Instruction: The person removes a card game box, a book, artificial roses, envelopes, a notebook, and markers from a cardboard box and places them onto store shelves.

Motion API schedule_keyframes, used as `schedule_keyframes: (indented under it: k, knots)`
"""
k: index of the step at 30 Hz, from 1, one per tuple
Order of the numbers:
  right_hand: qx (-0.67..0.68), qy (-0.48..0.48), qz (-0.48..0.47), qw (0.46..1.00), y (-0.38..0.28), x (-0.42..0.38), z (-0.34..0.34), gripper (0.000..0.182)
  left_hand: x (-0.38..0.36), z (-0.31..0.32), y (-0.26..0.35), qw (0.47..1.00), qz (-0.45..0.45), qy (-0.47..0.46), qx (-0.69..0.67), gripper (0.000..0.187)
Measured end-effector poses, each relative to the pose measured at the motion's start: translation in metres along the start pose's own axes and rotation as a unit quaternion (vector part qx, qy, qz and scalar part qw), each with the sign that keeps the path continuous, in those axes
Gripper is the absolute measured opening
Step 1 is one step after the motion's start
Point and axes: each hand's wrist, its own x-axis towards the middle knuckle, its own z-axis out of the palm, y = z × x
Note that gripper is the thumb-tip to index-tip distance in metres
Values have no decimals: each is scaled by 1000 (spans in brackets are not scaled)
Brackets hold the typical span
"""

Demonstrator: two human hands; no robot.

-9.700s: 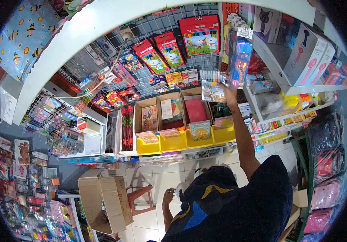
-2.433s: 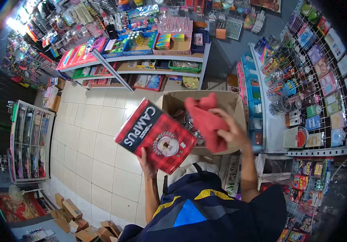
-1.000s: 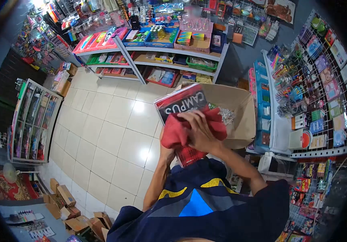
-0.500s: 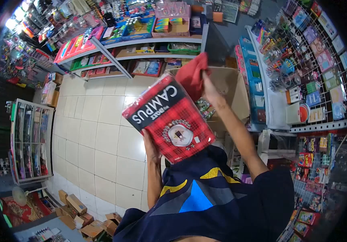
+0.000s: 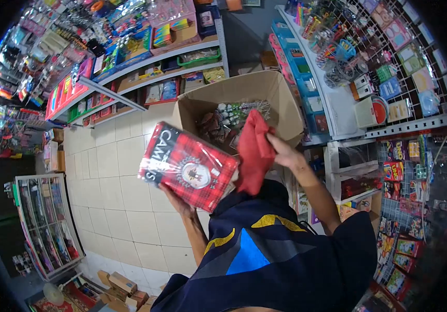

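My left hand [image 5: 181,202] grips the lower edge of a plastic-wrapped pack of Campus notebooks [image 5: 189,169], its cover red plaid with a black band. The pack is tilted in front of my chest, and most of my left fingers are hidden beneath it. In my right hand [image 5: 285,153] is a red cloth [image 5: 256,151], bunched and hanging against the right end of the pack. Just beyond both hands stands an open cardboard box [image 5: 280,99] with small packaged goods [image 5: 231,115] inside.
Shelves [image 5: 182,54] of stationery run along the far side. To the right are a white shelf [image 5: 337,104] and a wire rack [image 5: 405,57] hung with goods. A glass display case [image 5: 44,213] stands left on the tiled floor [image 5: 124,192]; cardboard boxes [image 5: 122,283] lie at lower left.
The red cloth has come down from the pack's top edge to its right end. The pack has turned and shifted left. With the view shifted, more of the cardboard box shows.
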Motion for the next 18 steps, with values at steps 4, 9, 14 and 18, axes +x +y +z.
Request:
schedule_keyframes:
  k: [4,9,14,18]
  knots:
    - [-192,129,-96,968,-63,-31,-17,53,9,-12,7,1000,1,-12,-12,65]
    - [-696,235,-98,672,-87,-14,-91,55,7,5,7,1000,7,29,7,67]
    - [-661,296,-158,671,-61,-8,-99,54,22,-13,-15,1000,-13,-8,0,73]
    - [-496,198,-191,824,-12,-13,-25,51,17,16,-20,999,-22,-26,-31,64]
